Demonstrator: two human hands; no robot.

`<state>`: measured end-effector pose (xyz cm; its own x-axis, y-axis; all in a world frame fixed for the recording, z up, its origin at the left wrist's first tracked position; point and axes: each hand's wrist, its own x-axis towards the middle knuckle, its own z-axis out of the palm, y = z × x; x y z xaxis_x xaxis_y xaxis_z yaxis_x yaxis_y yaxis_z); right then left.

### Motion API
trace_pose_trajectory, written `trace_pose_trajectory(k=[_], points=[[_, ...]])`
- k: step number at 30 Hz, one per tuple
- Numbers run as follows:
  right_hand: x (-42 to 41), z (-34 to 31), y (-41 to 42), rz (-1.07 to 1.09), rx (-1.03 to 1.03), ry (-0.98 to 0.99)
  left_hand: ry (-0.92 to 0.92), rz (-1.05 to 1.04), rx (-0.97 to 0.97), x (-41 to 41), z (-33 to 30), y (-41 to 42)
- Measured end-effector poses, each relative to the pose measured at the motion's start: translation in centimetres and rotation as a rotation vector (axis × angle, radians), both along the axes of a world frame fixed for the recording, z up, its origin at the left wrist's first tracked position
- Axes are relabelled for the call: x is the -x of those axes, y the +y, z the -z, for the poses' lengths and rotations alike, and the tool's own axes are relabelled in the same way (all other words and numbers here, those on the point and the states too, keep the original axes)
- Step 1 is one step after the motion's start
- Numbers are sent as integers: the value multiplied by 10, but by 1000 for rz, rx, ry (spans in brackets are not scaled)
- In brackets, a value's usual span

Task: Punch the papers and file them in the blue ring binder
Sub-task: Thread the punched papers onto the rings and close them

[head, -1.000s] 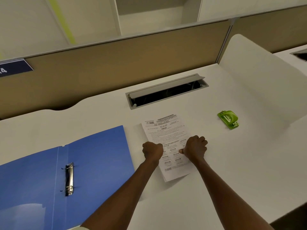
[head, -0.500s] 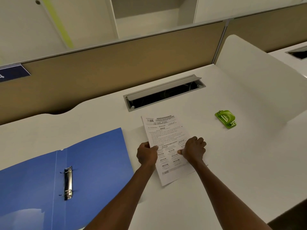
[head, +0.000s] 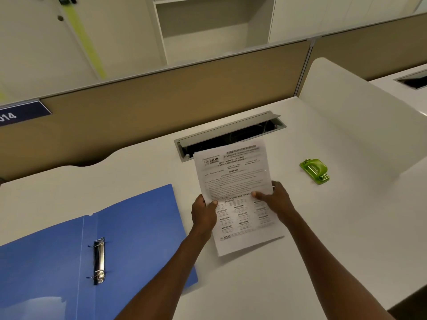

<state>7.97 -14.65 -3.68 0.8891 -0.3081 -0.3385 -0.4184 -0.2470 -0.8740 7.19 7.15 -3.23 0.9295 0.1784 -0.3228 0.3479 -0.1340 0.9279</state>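
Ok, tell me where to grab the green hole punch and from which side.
Take the green hole punch across its two long sides, coming down from above with the right hand, which is nearer. It lies flat on the desk, standing alone, angled slightly, with clear space all around. The raised lever on top leaves the low sides as the steadier grip.

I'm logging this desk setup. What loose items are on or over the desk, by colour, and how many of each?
Blue: 1, the open ring binder
Green: 1, the hole punch
White: 1, the stack of papers held in both hands
Total: 3
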Motion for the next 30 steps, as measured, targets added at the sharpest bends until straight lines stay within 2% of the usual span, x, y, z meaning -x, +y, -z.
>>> trace_pose_trajectory(k=[2,7,11,16,21,26,28,30], points=[[-2,-15,-2,-21,-110,-123,-69,22,-12,-4,-8,2],[-7,-37,9,35,-226,-326,-272,8,-29,-16,-31,2],[-8,-35,18,87,-239,-346,-399,-15,-30,-16,-37,3],[-2,-28,25,88,-252,-352,-402,4,-120,-10,-17,9],[-3,-35,26,65,-180,-360,-378,-20,-130,-12,-14,8],[0,-40,28,104,-163,-384,-444,69,-334,-26,-37,17],[0,-48,32,179,-75,-379,-473,109,-411,-35,-55,22],[0,-59,35,277,120,-419,-522,158,-503,-44,-74,26]])
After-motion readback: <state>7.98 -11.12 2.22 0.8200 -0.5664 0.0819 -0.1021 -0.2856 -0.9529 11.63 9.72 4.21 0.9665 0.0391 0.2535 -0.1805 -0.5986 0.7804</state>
